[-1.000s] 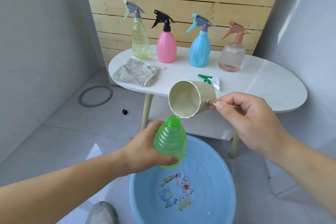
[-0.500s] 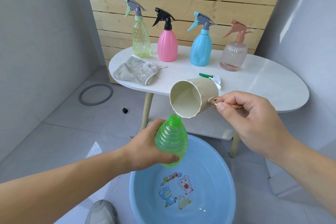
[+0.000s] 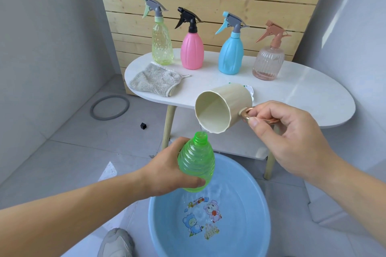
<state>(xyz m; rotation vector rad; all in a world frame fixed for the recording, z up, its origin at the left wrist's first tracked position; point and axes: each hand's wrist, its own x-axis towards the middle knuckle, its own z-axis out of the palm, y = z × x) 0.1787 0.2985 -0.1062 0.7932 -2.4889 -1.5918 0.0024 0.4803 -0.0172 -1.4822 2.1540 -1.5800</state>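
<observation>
You poured the cup (image 3: 223, 108) into the bottle (image 3: 196, 165).
Left hand (image 3: 167, 171) gripped the bottle, right hand (image 3: 288, 137) pinched the cup; next likely needed steadier aim.

The bare left forearm reaches in from the lower left. Its left hand (image 3: 167, 170) wraps the green bottle (image 3: 196, 162), thumb across the lower front. The right forearm enters from the lower right. The right hand (image 3: 288, 137), held higher, pinches the handle of the cup (image 3: 219, 108) between thumb and curled fingers.
</observation>
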